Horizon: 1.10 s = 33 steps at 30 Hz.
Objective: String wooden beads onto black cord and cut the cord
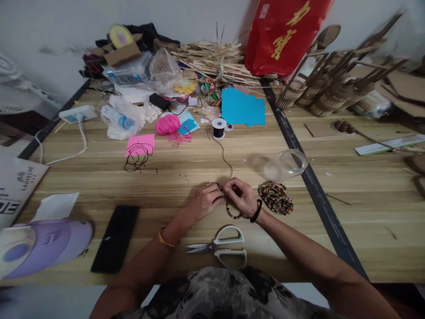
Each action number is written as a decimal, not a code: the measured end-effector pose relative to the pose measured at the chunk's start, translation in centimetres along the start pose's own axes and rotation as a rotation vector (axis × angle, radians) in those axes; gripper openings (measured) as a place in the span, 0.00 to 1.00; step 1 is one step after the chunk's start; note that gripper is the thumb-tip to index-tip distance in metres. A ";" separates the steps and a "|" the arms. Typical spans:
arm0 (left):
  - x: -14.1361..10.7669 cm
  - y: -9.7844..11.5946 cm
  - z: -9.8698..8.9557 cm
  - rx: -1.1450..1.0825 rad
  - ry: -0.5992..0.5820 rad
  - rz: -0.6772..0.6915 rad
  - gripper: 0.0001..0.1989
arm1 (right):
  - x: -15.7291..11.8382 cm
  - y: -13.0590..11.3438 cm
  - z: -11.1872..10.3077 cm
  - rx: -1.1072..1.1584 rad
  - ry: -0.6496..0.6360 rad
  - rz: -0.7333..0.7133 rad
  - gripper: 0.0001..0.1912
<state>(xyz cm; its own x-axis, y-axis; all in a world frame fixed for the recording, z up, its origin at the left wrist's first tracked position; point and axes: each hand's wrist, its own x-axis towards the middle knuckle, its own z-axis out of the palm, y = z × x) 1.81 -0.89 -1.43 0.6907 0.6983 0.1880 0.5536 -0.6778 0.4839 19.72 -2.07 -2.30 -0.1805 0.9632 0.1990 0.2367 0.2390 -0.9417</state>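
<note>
Both hands work close together over the table on a strand of small multicoloured beads [234,216]. My left hand [206,199] has its fingers closed on the strand's left end. My right hand [241,195] pinches the other side, where black cord [227,158] runs up to a white spool of black cord [218,128]. The fingertips partly hide the spot where cord and beads meet. Just right of my right hand lies a coiled heap of bead strings [276,197]. Scissors with white handles [217,247] rest on the table below the hands.
A clear jar [286,165] lies to the right. Black cord loops [139,156] and pink yarn [168,124] are to the left, blue paper sheets [243,107] at the back. A black phone [114,239] and a purple-white tissue holder [49,246] occupy the near left.
</note>
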 end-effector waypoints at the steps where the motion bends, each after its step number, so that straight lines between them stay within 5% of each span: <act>1: 0.0 0.0 0.1 0.011 -0.002 0.000 0.10 | 0.0 0.0 0.0 0.000 0.001 0.000 0.11; 25: -0.2 -0.5 0.1 -0.127 0.080 -0.028 0.09 | -0.1 0.3 0.1 -0.003 -0.015 0.038 0.09; 33: 0.4 -0.4 -0.7 -0.746 0.206 -0.442 0.05 | 0.0 0.1 0.0 -0.015 -0.016 0.024 0.09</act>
<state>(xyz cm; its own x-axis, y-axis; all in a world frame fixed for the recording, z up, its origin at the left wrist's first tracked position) 1.54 -0.17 -0.97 0.3484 0.9368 -0.0323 0.2524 -0.0606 0.9657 19.79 -2.08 -2.38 -0.1901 0.9666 0.1718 0.2555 0.2177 -0.9420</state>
